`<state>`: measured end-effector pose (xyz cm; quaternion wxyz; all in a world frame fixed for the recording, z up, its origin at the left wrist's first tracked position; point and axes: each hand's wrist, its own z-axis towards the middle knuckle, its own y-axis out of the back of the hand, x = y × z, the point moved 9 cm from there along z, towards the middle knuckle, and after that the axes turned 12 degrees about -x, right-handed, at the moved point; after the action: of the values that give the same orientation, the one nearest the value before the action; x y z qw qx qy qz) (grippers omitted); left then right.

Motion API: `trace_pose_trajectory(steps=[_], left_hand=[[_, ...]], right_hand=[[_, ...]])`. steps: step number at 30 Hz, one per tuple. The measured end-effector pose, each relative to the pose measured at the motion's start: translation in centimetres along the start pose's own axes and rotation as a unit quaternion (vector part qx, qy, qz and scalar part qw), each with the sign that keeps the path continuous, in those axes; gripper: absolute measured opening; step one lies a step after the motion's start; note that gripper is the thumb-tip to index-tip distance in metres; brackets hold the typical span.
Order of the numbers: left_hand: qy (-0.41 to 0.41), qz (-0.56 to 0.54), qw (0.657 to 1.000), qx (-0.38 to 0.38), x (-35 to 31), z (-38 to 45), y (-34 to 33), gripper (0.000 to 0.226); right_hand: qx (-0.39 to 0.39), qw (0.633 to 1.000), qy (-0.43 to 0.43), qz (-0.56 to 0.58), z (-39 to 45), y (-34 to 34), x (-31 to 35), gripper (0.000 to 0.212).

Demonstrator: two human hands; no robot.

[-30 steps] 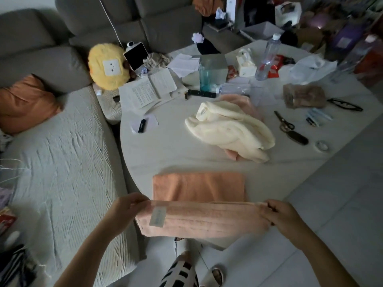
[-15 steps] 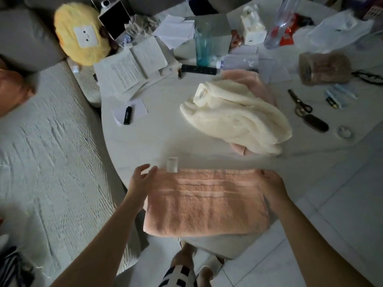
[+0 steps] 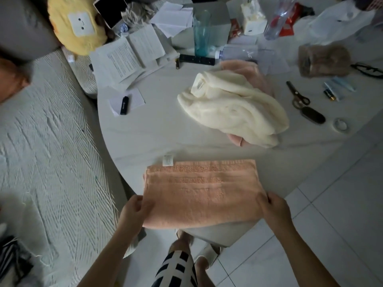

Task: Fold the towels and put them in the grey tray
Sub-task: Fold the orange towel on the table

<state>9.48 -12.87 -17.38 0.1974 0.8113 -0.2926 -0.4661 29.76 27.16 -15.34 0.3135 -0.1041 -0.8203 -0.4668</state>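
A peach towel point(image 3: 202, 191) lies folded into a rectangle at the near edge of the round white table point(image 3: 145, 129), its near fold hanging slightly over the rim. My left hand point(image 3: 134, 212) grips its near left corner. At the near right corner my right hand point(image 3: 273, 210) grips the towel too. A white label sticks out at the towel's far left edge. Further back a crumpled cream towel point(image 3: 232, 106) is heaped on a pink towel point(image 3: 248, 69). No grey tray is in view.
Scissors point(image 3: 296, 96), a dark case point(image 3: 313, 118), a tape roll point(image 3: 339, 124) and glasses point(image 3: 369, 70) lie right. Papers point(image 3: 132, 56), a black stick point(image 3: 124, 105), a teal glass point(image 3: 202, 32) and bottles crowd the back. A sofa cover point(image 3: 45, 141) lies left.
The lifted near half of the peach towel was folded forward onto the table half. Both hands then slid back from its far corners to its near corners.
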Motion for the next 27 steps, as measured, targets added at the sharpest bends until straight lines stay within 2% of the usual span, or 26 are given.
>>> trace_pose_trajectory(steps=[2, 4, 8, 10, 12, 14, 16, 18, 20, 21, 24, 26, 27], left_hand=[[-0.013, -0.030, 0.996, -0.084, -0.3, -0.1, 1.1, 0.016], [0.003, -0.031, 0.991, -0.127, 0.6, -0.8, 0.8, 0.023], [0.147, -0.107, 0.980, -0.082, 4.8, -3.6, -2.5, 0.029], [0.168, -0.121, 0.977, -0.057, 5.4, -4.0, -2.9, 0.036], [0.179, -0.131, 0.975, -0.025, 5.3, -4.1, -2.9, 0.042], [0.175, -0.125, 0.976, 0.018, 4.5, -4.1, -3.0, 0.038], [0.147, -0.139, 0.979, 0.039, 2.9, -3.9, -2.9, 0.033], [0.069, -0.145, 0.986, -0.037, 0.7, -2.9, -1.4, 0.025], [0.000, -0.177, 0.973, -0.148, -1.1, -3.1, 0.6, 0.021], [-0.008, -0.191, 0.966, -0.176, -1.4, -3.7, 0.7, 0.024], [0.033, -0.155, 0.974, -0.160, 0.4, -6.0, -2.2, 0.041], [0.067, -0.123, 0.984, -0.113, 1.9, -7.4, -4.8, 0.051], [0.074, -0.116, 0.986, -0.098, 2.4, -8.0, -5.6, 0.054]], right_hand=[[-0.058, 0.997, 0.052, 0.000, 0.4, 1.3, 1.3, 0.041], [-0.077, 0.994, 0.071, 0.002, 0.0, 1.3, 1.4, 0.039], [-0.077, 0.996, -0.004, 0.036, -1.7, 0.3, -1.8, 0.026], [-0.080, 0.995, -0.038, 0.052, -2.5, 0.2, -3.2, 0.025], [-0.047, 0.992, -0.088, 0.073, -2.9, -0.3, -4.5, 0.029], [0.014, 0.982, -0.150, 0.109, -3.2, -1.3, -5.4, 0.030], [0.036, 0.983, -0.136, 0.114, -2.6, -1.2, -4.5, 0.025], [-0.005, 0.991, -0.077, 0.111, -0.8, 0.4, -1.9, 0.016], [-0.061, 0.989, -0.024, 0.132, 0.9, 2.4, 1.5, 0.007], [-0.085, 0.985, -0.002, 0.148, 1.5, 3.2, 3.0, 0.006], [-0.118, 0.983, 0.014, 0.139, 2.5, 4.0, 3.7, 0.004], [-0.122, 0.983, -0.047, 0.127, 3.0, 3.5, 0.9, 0.016], [-0.118, 0.975, -0.098, 0.161, 3.2, 3.0, -0.9, 0.020]])
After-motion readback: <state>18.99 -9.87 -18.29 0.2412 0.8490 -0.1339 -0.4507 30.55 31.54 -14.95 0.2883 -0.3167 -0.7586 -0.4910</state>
